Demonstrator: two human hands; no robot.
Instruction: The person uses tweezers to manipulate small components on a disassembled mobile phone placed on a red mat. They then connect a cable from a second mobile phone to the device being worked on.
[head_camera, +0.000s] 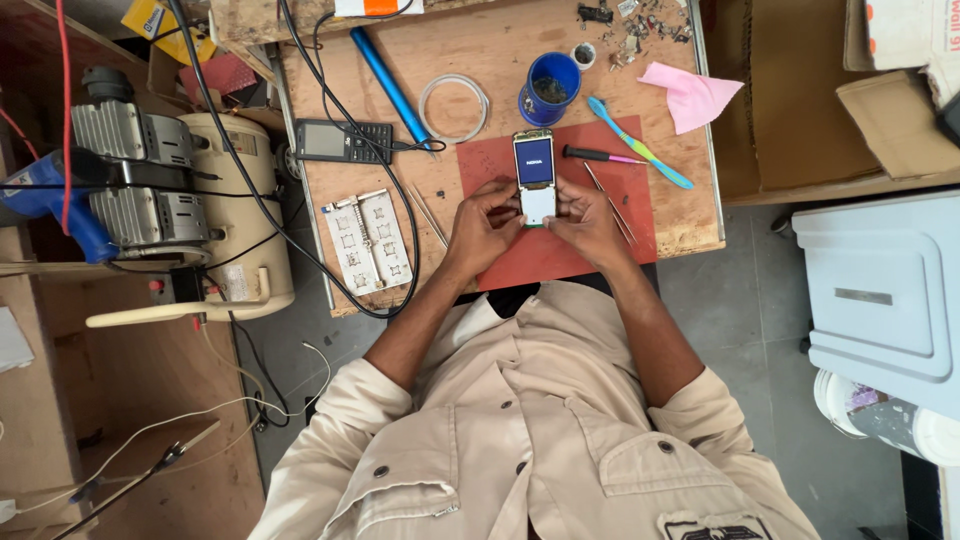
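While I look down at my bench (500, 70), both my hands are on a small phone (535, 175) with a lit blue screen. My left hand (483, 222) grips its lower left side and my right hand (588, 222) grips its lower right side, so my fingers are closed on the phone's white bottom part. The phone sits on a red mat (570, 250), near the mat's 11 o'clock corner.

At 2 o'clock from the phone lie a black screwdriver (600, 155) and a blue toothbrush (640, 145). At 12 o'clock stands a blue cup (550, 88). At 9 o'clock a second, dark phone (340, 142) lies flat, and at 8 o'clock sits a white holder plate (368, 240). Thin tweezers (610, 205) rest by my right hand.

I think I am pressing or prying the phone's bottom part. The next move seems to need a soft, even push from both thumbs so nothing snaps.
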